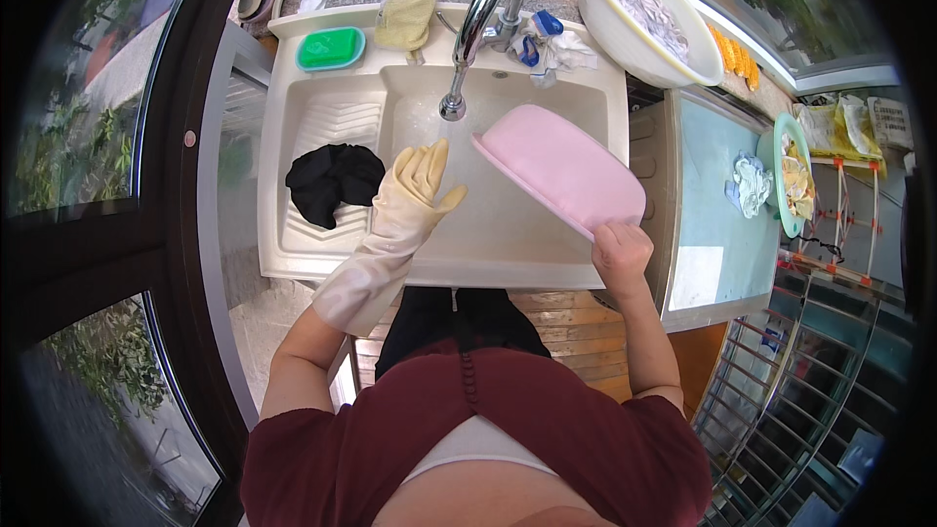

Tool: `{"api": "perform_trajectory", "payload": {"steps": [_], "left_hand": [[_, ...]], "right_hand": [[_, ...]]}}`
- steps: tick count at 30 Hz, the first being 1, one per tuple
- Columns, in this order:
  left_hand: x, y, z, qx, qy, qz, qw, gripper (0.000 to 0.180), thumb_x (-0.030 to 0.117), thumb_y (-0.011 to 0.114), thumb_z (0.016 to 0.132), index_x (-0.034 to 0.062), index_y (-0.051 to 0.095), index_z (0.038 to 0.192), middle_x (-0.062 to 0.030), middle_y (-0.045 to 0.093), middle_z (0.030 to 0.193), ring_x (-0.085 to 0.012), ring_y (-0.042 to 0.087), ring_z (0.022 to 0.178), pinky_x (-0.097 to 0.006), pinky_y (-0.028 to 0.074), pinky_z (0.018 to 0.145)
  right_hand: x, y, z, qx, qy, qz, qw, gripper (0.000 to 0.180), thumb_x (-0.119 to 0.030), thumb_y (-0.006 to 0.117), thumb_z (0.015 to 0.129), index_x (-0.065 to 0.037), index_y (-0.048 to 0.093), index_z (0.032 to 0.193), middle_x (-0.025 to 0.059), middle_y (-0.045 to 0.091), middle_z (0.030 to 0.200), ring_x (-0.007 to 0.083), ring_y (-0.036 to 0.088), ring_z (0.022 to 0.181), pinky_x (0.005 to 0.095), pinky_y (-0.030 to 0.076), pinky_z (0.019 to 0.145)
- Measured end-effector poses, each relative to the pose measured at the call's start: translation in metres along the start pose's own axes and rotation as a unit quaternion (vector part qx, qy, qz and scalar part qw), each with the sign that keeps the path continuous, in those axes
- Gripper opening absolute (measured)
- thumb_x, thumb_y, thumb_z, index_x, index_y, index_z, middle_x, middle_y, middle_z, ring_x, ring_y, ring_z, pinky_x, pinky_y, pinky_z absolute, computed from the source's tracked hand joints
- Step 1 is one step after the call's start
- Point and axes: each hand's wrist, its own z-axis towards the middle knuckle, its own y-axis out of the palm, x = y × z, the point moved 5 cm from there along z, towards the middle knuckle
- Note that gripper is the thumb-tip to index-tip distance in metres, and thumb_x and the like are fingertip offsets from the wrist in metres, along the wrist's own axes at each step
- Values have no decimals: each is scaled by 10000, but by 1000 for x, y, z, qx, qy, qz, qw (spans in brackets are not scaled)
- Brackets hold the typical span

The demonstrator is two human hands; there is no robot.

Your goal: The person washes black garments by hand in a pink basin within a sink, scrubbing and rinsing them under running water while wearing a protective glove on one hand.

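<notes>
My right hand (622, 256), bare, grips the rim of a pink plastic basin (566, 161). The basin is tilted on its side over the right part of the sink, its outer bottom facing up and right. In a long cream rubber glove, my left hand (422, 185) hovers over the sink with fingers extended, holding nothing. Just left of it, a crumpled black cloth (335, 183) lies on the ribbed washboard (337, 124) built into the cream sink (488, 271). A chrome faucet (478, 20) arches over the bowl from the back.
Along the back ledge sit green soap in a dish (330, 47), a yellowish scrubbing mitt (406, 15) and a blue-and-white cloth (547, 39). A white basin of fabric (600, 0) stands at the back right. Right of the sink is a pale blue counter (708, 185) with a green basin (781, 141).
</notes>
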Motion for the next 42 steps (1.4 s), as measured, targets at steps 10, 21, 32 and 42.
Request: {"api": "perform_trajectory", "payload": {"steps": [10,21,32,42], "left_hand": [[-3,6,-34,-127,-117,-215,961,632,5,641,709,34,469,1316,-133,630,1117,-319,621,951,-362,524,806],[-1,-27,-24,-13,-69,-143,987,666,29,692,601,27,551,1252,-129,638,984,-307,623,854,-345,525,711],[-41,45,-36,-66,-357,-361,859,285,192,615,878,57,644,1128,-80,670,914,-185,615,839,-300,488,751],[-69,140,-39,-263,-618,-250,698,563,603,501,896,116,657,1132,-49,680,873,-201,664,806,-334,504,707]], "right_hand": [[-25,16,26,-220,-97,316,918,182,-292,644,855,-111,623,844,48,575,670,232,591,605,322,451,530],[79,402,18,-522,-2,64,850,375,-110,445,910,-196,570,1254,116,613,1146,255,599,1076,398,501,839],[84,425,39,-531,18,204,822,396,-220,545,889,-189,578,1282,129,687,1008,263,656,922,383,514,783],[193,232,-19,-279,514,570,577,628,-534,442,956,-139,400,1442,116,611,1152,204,596,1026,329,468,895]]}}
